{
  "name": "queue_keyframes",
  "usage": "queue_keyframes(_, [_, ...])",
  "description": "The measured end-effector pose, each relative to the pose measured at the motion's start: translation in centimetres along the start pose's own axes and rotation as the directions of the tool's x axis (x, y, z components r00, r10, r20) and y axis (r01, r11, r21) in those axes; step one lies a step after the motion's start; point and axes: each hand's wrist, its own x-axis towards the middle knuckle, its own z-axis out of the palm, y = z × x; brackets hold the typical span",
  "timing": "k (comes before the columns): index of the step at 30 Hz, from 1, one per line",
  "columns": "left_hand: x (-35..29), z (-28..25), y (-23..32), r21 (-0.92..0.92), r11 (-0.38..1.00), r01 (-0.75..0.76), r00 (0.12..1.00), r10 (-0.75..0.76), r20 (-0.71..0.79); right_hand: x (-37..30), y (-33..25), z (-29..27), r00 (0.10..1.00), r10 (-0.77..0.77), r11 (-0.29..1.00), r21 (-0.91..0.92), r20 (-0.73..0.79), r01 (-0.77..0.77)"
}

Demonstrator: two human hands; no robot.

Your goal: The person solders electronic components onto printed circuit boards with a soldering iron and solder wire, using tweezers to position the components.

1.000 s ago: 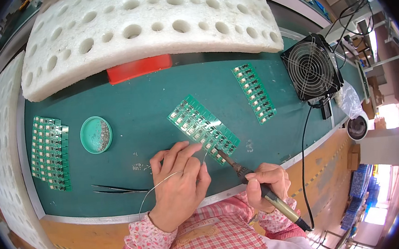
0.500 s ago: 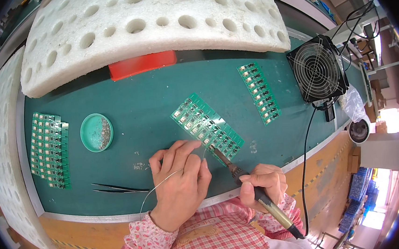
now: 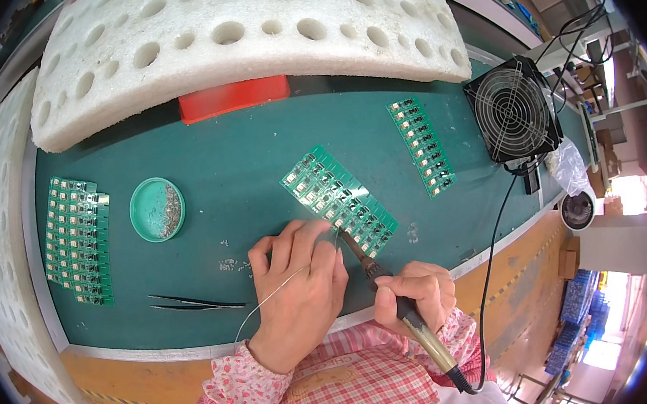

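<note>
Both hands barely shifted, left hand (image 3: 300, 295) pinching solder wire (image 3: 270, 301), right hand (image 3: 415, 297) gripping soldering iron (image 3: 391, 291), green mat (image 3: 244, 155)

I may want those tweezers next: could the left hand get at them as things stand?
Probably yes: the tweezers lie bare on the green mat beside the left hand, nothing between, though it holds solder wire.

A green mat (image 3: 243, 151) covers the wooden counter (image 3: 497, 279); white foam (image 3: 250, 41) lies behind, and daylight brightens the floor at right.
</note>
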Motion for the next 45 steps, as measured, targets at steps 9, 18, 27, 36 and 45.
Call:
queue_keyframes(9, [-0.2, -0.1, -0.2, -0.019, 1.0, -0.004, 1.0, 0.004, -0.003, -0.4, -1.4, 0.7, 1.0, 0.023, 0.997, -0.074, 0.002, -0.023])
queue_keyframes(18, [-0.2, -0.6, -0.6, -0.101, 0.995, -0.012, 1.0, 0.01, -0.019, -0.7, -2.1, -0.5, 0.996, 0.067, 0.996, -0.049, -0.06, -0.07])
queue_keyframes(27, [-0.3, -0.2, 0.9, -0.122, 0.992, -0.027, 0.999, 0.03, 0.02, -2.8, -0.2, -1.4, 0.964, 0.167, 0.986, 0.031, -0.209, -0.164])
queue_keyframes(36, [-0.3, 0.0, 1.2, -0.12, 0.993, -0.015, 1.0, 0.015, 0.0, -2.5, 0.3, -2.1, 0.978, 0.107, 0.994, 0.051, -0.177, -0.099])
queue_keyframes(45, [-0.3, 0.5, 0.9, -0.079, 0.997, -0.006, 1.0, 0.008, 0.026, -2.3, 0.1, -2.3, 0.992, 0.092, 0.995, 0.043, -0.082, -0.089])
